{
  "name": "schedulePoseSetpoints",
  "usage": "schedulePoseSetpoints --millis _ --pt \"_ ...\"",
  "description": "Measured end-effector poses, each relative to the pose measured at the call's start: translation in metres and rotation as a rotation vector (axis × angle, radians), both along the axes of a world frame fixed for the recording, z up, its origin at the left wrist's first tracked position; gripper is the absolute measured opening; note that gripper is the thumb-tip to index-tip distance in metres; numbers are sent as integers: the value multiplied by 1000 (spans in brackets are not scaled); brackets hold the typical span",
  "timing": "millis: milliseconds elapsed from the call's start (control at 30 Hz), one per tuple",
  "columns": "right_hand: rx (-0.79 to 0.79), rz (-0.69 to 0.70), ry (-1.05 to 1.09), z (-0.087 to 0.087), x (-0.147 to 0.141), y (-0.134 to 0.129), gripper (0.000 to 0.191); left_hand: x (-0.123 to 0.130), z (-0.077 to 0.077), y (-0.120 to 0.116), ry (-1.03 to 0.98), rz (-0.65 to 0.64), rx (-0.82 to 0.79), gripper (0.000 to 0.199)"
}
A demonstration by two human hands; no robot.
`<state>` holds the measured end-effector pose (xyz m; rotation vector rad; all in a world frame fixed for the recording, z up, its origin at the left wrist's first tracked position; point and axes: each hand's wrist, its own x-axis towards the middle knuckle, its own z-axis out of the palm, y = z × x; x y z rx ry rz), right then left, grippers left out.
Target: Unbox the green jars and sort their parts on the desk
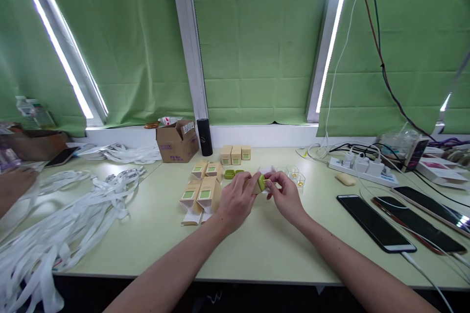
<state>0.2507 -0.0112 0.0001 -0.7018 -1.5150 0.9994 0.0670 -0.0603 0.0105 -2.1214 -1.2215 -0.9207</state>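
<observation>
My left hand (237, 199) is closed around a small green piece (261, 182), with a bit of tan card beside it. Close against its right side, my right hand (286, 195) pinches with thumb and forefinger; what lies between those fingertips is too small to make out. Left of my hands stand several tan card boxes (209, 194) with green square labels, two of the front ones with flaps folded out. Just behind my left hand lies an open green case (229, 174). Small clear containers (300, 180) with gold-coloured bits sit beyond my right hand.
Smaller tan boxes (236, 155) line the back, near a black cylinder (204, 137) and a cardboard carton (177, 140). White straps (84, 215) spread leftward, by another person's hand (16, 188). Phones (376, 223), cables and a power strip (363, 171) occupy the right.
</observation>
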Motion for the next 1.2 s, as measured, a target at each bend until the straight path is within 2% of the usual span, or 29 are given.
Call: schedulePoseSetpoints --millis 200,333,500,600,700,767,967,1100,1200 --pt "-28 -29 81 -2 1 6 40 -2 -1 2 -30 23 11 64" --pt "-87 -1 198 5 2 6 42 -2 -2 3 -65 28 1 67" --pt "-196 -21 345 19 13 8 48 -6 -1 5 -201 65 -25 70" --pt "-206 -36 338 21 20 15 48 -10 1 9 -333 61 -32 68" --pt "-191 -56 219 14 22 23 46 -14 1 14 -491 -2 -40 65" --pt "-157 -51 66 7 21 27 42 -15 1 17 -614 -85 -60 63" --pt "48 -32 -433 -9 19 28 19 -13 1 23 -992 -351 -272 56" --pt "99 -52 -561 -9 19 25 10 -11 4 27 -1213 -477 -341 58" --pt "113 -53 -585 -8 20 24 8 -12 6 27 -1382 -545 -475 64"
